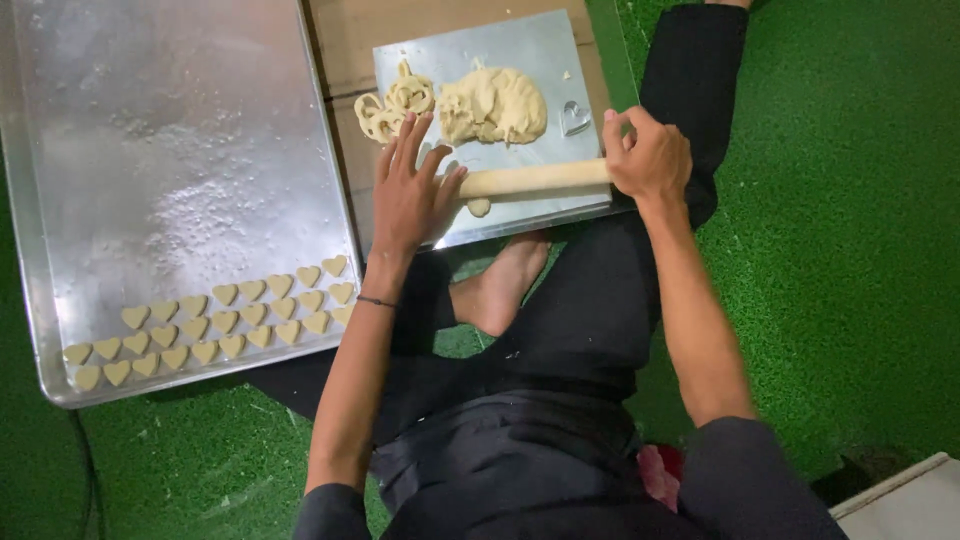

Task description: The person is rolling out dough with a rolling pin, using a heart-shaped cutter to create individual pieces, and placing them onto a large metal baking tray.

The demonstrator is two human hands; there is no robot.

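I log a seated person on green artificial turf [860, 200], working over a small rectangular steel sheet [540, 55] that rests on a brown wooden board [350, 30]. Largest item nearby: a wide shiny aluminium baking tray [180, 150], lying to the left and apart from the sheet, with rows of pale heart-shaped dough cut-outs [230, 320] along its near edge. On the sheet sits a lump of pale yellow dough [495, 103], with curled dough trimmings [395, 105] touching its left side. A pale wooden rolling pin [535, 178] lies across the sheet's near edge, below the lump. The right hand [650, 155] is closed around the pin's right end; the left hand [410, 195] lies open, palm flat, at the pin's left end. My judgement: rolling is in hand, and the next pass needs the pin carried up onto the lump. A small metal heart cutter [575, 118] lies just right of the dough and could obstruct the pin.
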